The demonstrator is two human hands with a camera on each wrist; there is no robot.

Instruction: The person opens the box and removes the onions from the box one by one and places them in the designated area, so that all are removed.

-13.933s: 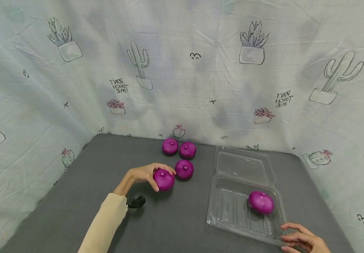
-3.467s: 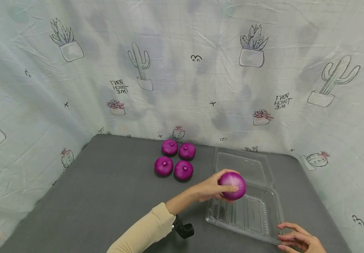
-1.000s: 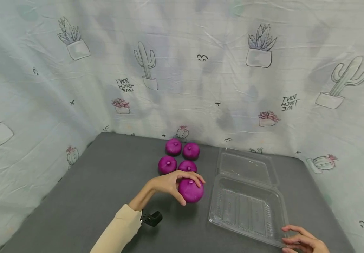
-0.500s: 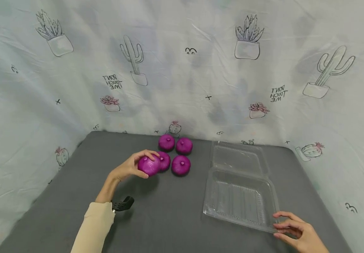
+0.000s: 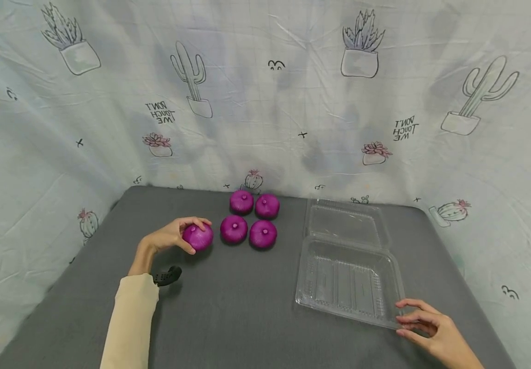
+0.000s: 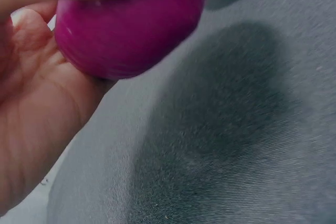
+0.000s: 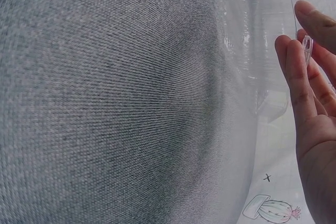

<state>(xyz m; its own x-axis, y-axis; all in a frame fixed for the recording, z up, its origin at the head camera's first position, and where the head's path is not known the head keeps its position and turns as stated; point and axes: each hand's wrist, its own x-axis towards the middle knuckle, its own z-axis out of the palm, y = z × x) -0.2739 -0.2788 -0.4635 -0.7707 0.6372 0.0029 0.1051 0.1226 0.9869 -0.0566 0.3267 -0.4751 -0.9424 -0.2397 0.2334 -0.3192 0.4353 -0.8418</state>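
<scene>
My left hand (image 5: pixel 168 236) grips a purple onion (image 5: pixel 198 238) between thumb and fingers, left of the other onions. In the left wrist view the onion (image 6: pixel 126 35) appears slightly above the grey surface, with a dark shadow lying beside it. Several more purple onions stand in a two-by-two group; one of them, the front-left onion (image 5: pixel 234 229), is nearest the held one. At the right, my right hand (image 5: pixel 436 330) pinches the near right corner of a clear plastic container (image 5: pixel 325 305). Part of the thin rim shows between its fingers (image 7: pixel 296 85) in the right wrist view.
The container's hinged lid (image 5: pixel 344 224) lies folded back behind its tray, flat on the grey table (image 5: pixel 238 312). A printed cloth (image 5: pixel 247 92) hangs behind and along the sides. A black wrist device (image 5: pixel 167 277) is worn under the left wrist.
From above the container, my left hand has carried the onion leftward past the group to its left side. The right hand stays at the container's corner; the head view has shifted slightly.
</scene>
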